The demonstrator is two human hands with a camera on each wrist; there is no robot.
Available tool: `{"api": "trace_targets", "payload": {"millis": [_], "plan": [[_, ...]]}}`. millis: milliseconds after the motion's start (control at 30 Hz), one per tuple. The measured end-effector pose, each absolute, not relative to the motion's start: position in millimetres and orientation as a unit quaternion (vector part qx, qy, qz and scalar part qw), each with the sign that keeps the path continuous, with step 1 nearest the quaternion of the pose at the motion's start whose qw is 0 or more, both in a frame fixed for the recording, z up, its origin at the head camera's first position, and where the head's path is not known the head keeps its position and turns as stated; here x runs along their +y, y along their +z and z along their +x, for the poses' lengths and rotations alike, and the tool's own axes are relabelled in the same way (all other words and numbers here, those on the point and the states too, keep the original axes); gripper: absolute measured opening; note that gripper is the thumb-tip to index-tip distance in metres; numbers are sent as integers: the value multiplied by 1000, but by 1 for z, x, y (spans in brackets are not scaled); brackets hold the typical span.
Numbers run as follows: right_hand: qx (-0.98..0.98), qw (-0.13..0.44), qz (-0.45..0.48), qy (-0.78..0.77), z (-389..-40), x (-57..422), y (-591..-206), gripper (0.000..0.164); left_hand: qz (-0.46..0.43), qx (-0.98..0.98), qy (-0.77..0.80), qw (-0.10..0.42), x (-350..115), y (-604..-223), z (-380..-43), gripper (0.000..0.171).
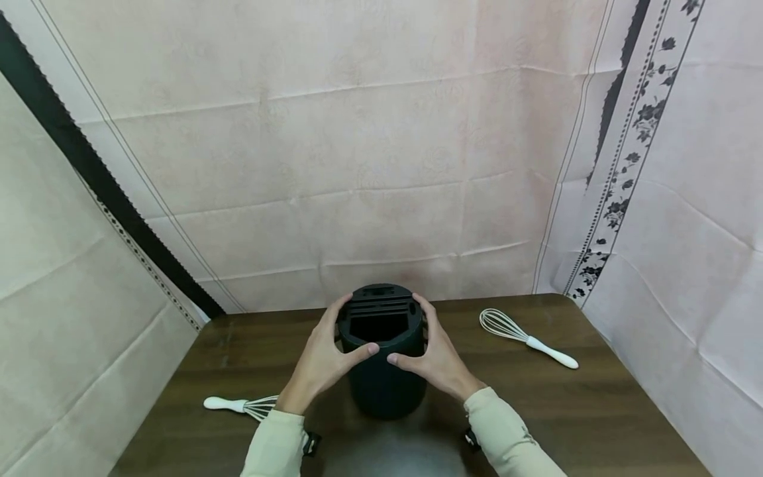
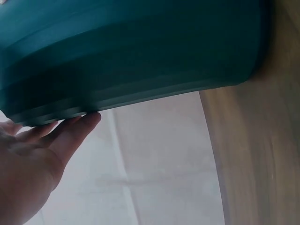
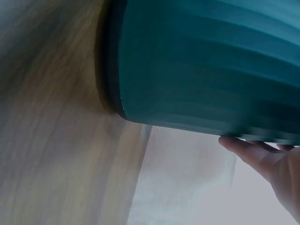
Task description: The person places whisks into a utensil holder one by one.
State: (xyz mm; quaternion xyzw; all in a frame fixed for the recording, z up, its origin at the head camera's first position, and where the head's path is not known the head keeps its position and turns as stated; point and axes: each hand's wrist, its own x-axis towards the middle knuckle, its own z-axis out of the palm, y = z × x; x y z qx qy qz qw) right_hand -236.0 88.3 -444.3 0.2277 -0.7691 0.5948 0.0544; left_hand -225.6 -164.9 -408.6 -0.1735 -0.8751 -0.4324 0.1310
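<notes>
A dark green cylindrical utensil holder (image 1: pixel 386 387), with slots and a rectangular opening in its top, stands upright at the middle of the table. My left hand (image 1: pixel 324 364) grips its left side near the top, thumb across the front and fingers round the side. The right hand (image 1: pixel 438 358) holds the opposite side the same way, the two thumbs close together below the rim. In the left wrist view the left fingers (image 2: pixel 75 133) touch the ribbed green wall. The right fingers (image 3: pixel 246 149) press the other side in the right wrist view. The holder's base is right at the wood.
On the wooden table (image 1: pixel 507 411) a white-handled whisk (image 1: pixel 551 352) lies at the right. Another whisk (image 1: pixel 238 405) lies at the left, its wire end partly hidden behind the left forearm. Pale cloth (image 1: pixel 381 165) hangs behind the table and along both sides.
</notes>
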Motion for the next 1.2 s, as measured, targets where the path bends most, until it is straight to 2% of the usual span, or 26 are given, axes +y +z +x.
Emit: {"api": "trace_targets", "payload": {"millis": [200, 733, 933, 1067, 1200], "plan": [[-783, 83, 216, 577, -227, 112, -445, 109, -184, -853, -472, 121, -144, -414, -223, 102], [-782, 113, 200, 580, -206, 161, -459, 108, -173, -829, -522, 103, -94, -419, -209, 104], [-758, 131, 264, 582, -213, 163, -458, 95, -157, -818, -544, 100, -94, -417, -201, 106], [-758, 157, 290, 562, -218, 159, -448, 93, -155, -823, -539, 93, -95, -415, -201, 110], [-779, 178, 290, 526, -218, 154, -445, 87, -164, -828, -529, 93, -102, -414, -200, 99]]}}
